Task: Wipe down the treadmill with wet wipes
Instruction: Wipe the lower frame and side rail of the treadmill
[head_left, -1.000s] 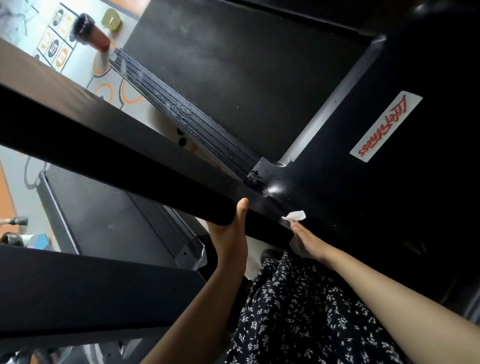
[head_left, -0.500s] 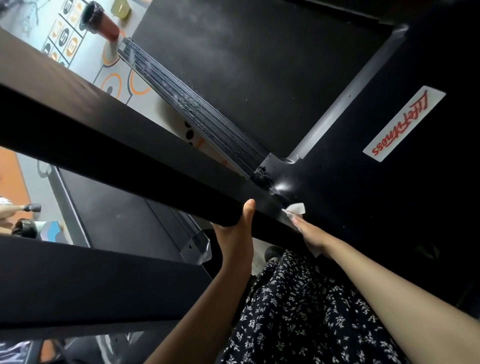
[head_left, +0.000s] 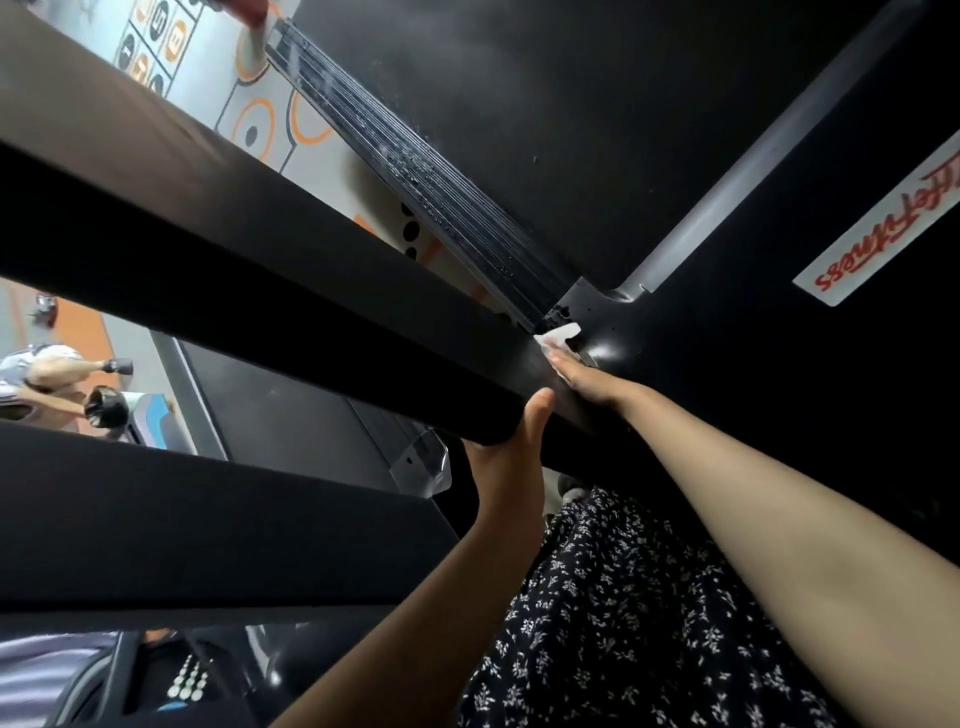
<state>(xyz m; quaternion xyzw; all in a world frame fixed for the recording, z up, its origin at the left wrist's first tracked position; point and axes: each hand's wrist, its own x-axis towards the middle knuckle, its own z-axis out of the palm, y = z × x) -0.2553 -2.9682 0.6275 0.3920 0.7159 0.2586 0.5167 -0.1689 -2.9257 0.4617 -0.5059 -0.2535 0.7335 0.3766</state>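
Observation:
The black treadmill fills the view: its belt (head_left: 597, 114), a ribbed side rail (head_left: 441, 197) and the motor cover (head_left: 779, 395) with a white brand sticker (head_left: 883, 228). A thick black handrail (head_left: 270, 280) crosses from upper left. My left hand (head_left: 511, 457) grips the end of that handrail, thumb up beside it. My right hand (head_left: 582, 376) reaches past the rail and presses a white wet wipe (head_left: 561, 332) onto the front corner of the cover, where the side rail ends. Its fingertips are hidden under the wipe.
A second black rail (head_left: 182, 525) runs across the lower left. Beyond it stands a neighbouring treadmill (head_left: 291, 410). The gym floor (head_left: 208, 67) has orange and grey markings at upper left. A person (head_left: 47, 374) is at the left edge. My patterned skirt (head_left: 649, 623) is below.
The right hand has pushed the wipe forward along the cover toward the end of the side rail. The left hand stays on the handrail end. The view has shifted closer and leftward.

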